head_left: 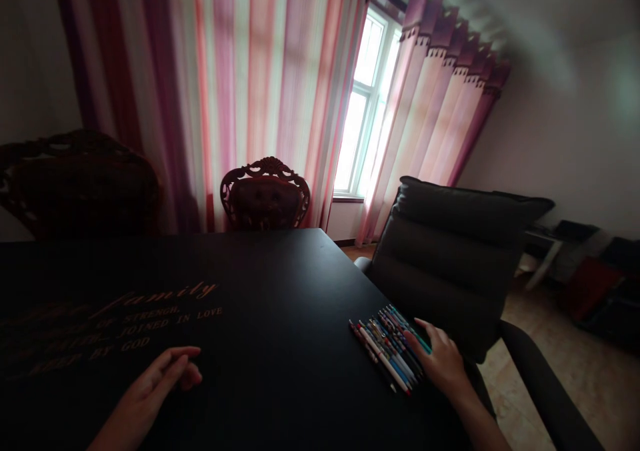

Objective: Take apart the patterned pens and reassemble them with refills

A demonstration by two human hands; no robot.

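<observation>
Several pens (384,354) lie side by side in a slanted row near the right edge of the black table (280,317). They are white, red, blue, dark and patterned. My right hand (443,361) rests at the right end of the row, with thumb and fingers apart. A green pen (425,345) shows beside the thumb; whether the hand presses on it I cannot tell. My left hand (163,381) is over the left part of the table, fingers loosely bent and thumb near the index finger, with nothing visible in it.
A black padded armchair (450,257) stands close to the table's right edge. Two carved dark chairs, one in the middle (265,197) and one at left (80,184), are beyond the far edge. Gold lettering (165,301) marks the tabletop. Striped curtains (250,71) hang by a window (363,104).
</observation>
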